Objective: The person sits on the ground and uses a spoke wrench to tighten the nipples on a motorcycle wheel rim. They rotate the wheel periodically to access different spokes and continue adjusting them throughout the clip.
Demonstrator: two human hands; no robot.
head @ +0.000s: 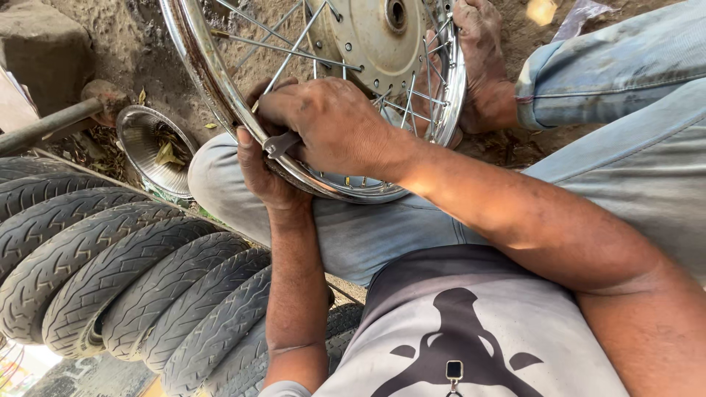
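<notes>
A spoked wheel (323, 95) rests on the person's lap, its chrome rim (220, 95) at the near edge. The left hand (263, 173) cups the rim from below, grip wrapped shut around it. The right hand (331, 121) lies over the rim, fingers closed on a small metal tool (282, 144) (mostly hidden) pressed there. Farther off, a bare foot (482, 66) braces the wheel's far side; tyres (125, 279) lie stacked left.
</notes>
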